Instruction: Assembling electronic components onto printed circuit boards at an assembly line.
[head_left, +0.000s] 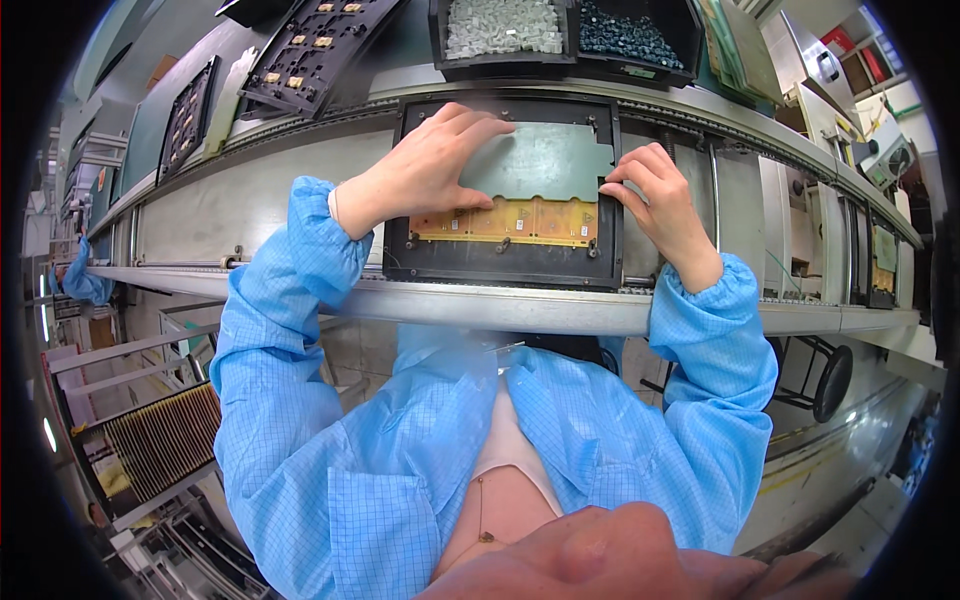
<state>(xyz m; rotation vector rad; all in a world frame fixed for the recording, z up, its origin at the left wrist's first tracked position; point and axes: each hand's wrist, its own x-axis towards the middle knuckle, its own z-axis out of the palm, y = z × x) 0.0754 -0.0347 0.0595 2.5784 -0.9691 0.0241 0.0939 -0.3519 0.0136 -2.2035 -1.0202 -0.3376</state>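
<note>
A flat grey-green plate (545, 160) with a notched lower edge lies over an orange circuit board panel (510, 222). The panel sits in a black tray-like fixture (450, 265), and only its near strip shows. My left hand (430, 165) spans the left part of the plate, thumb on the near edge and fingers at the far edge, gripping it. At the plate's right end, by the fixture's right rim, my right hand (658, 200) is closed in a pinch. What lies between its fingertips is too small to make out.
The fixture rests on a conveyor with a metal front rail (500, 305). Behind it stand black bins of whitish parts (505, 28) and dark blue parts (625, 35). Black trays with small parts (310, 50) lie at far left. Another loaded fixture (882, 255) is at right.
</note>
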